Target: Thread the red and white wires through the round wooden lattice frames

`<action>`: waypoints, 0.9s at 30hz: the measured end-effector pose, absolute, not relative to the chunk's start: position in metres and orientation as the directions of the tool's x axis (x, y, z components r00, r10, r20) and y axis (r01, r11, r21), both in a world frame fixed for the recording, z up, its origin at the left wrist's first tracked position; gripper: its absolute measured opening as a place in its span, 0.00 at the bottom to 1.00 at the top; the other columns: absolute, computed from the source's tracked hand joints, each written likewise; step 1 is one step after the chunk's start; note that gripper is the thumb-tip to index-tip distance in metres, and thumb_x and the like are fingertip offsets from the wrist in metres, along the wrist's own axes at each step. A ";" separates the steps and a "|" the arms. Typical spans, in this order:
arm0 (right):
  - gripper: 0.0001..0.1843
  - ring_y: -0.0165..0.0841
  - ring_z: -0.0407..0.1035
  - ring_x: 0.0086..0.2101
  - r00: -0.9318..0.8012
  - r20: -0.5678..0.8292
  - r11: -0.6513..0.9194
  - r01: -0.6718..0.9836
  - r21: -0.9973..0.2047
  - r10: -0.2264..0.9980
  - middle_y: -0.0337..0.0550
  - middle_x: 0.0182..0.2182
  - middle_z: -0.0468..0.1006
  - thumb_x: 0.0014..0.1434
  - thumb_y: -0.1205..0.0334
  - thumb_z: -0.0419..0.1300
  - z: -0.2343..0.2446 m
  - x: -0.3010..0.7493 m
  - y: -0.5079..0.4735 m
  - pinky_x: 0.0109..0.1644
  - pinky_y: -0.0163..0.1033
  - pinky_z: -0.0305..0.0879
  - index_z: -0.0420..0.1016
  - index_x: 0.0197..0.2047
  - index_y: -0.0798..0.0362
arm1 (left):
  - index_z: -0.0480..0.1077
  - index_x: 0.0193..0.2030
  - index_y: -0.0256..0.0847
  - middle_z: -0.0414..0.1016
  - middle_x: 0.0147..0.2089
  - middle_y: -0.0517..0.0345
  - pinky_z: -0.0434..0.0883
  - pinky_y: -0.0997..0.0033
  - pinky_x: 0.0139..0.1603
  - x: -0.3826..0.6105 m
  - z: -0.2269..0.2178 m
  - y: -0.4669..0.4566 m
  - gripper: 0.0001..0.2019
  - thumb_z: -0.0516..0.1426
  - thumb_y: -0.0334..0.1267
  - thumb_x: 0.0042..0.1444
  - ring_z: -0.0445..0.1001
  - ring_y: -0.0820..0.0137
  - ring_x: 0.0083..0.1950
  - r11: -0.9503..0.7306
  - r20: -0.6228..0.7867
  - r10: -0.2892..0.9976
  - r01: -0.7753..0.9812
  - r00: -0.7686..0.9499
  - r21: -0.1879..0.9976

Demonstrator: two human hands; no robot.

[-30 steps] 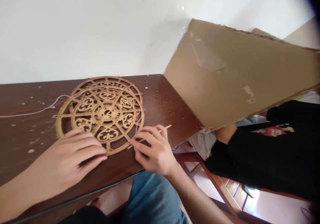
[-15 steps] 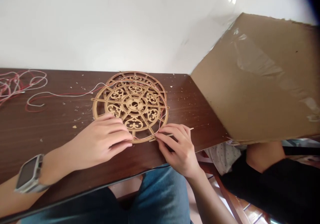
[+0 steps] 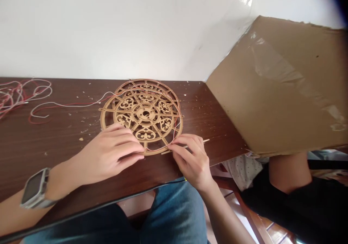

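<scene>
Two round wooden wheels (image 3: 146,135) with cut-out scroll patterns lie overlapping on the dark table. A thin red-and-white wire (image 3: 174,131) follows the upper wheel's rim, across the back and down the right side to the front. My left hand (image 3: 115,151), fingers closed, pinches the wire at the front rim; the exact contact is hidden under the fingertips. To its right, my right hand (image 3: 191,157) pinches the same wire against the rim between thumb and forefinger. A slim wooden stick (image 3: 206,141) lies beneath my right hand, poking out on both sides.
A tangle of red and white wire (image 3: 16,95) lies at the table's far left. Small chips are scattered over the table (image 3: 62,135). A large cardboard sheet (image 3: 285,91) stands at right against the white wall. Beyond it, another person's arm (image 3: 289,171) shows.
Both hands keep their hold at the front rim, with barely any movement. The view has shifted slightly, and the other person's arm at right has moved a little.
</scene>
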State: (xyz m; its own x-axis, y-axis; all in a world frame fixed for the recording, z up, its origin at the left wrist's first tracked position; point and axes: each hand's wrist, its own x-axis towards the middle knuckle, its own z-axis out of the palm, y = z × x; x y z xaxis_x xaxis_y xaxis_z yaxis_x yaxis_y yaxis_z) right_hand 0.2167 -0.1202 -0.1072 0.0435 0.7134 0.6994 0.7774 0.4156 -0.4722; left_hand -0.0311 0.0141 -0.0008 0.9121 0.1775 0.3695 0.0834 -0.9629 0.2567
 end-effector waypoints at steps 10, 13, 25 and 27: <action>0.16 0.35 0.68 0.54 0.032 0.663 0.350 0.829 -0.436 0.748 0.45 0.49 0.76 0.72 0.80 0.57 -0.102 0.213 -0.118 0.58 0.46 0.62 0.77 0.52 0.51 | 0.75 0.51 0.41 0.83 0.44 0.57 0.69 0.59 0.51 -0.033 -0.002 0.012 0.07 0.64 0.28 0.71 0.76 0.66 0.43 -0.960 0.381 0.188 0.088 0.905 0.265; 0.13 0.36 0.70 0.54 0.055 0.676 0.361 0.812 -0.458 0.735 0.44 0.49 0.77 0.73 0.78 0.59 -0.103 0.213 -0.118 0.59 0.46 0.63 0.77 0.52 0.51 | 0.76 0.52 0.42 0.84 0.44 0.58 0.69 0.59 0.52 -0.033 -0.003 0.012 0.08 0.65 0.28 0.70 0.77 0.66 0.43 -0.960 0.388 0.189 0.087 0.902 0.265; 0.16 0.35 0.74 0.53 0.141 0.715 0.398 0.749 -0.529 0.685 0.47 0.50 0.78 0.69 0.76 0.66 -0.106 0.213 -0.119 0.58 0.45 0.73 0.77 0.56 0.53 | 0.75 0.52 0.42 0.84 0.43 0.58 0.70 0.59 0.50 -0.031 -0.002 0.012 0.09 0.65 0.27 0.69 0.77 0.66 0.43 -0.956 0.408 0.199 0.086 0.891 0.279; 0.16 0.35 0.74 0.53 0.147 0.716 0.404 0.741 -0.536 0.682 0.46 0.50 0.79 0.68 0.78 0.66 -0.107 0.213 -0.119 0.58 0.45 0.73 0.78 0.55 0.52 | 0.75 0.52 0.43 0.84 0.44 0.58 0.70 0.59 0.50 -0.031 -0.002 0.012 0.09 0.66 0.27 0.69 0.76 0.65 0.43 -0.956 0.402 0.201 0.089 0.893 0.280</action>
State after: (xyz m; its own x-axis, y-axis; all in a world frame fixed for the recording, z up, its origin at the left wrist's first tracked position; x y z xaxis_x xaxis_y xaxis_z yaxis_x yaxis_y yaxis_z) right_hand 0.2133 -0.1186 -0.1065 0.1465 0.6823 0.7162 0.7412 0.4037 -0.5363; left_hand -0.0310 0.0120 -0.0019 0.8932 0.2006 0.4025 0.0886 -0.9560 0.2798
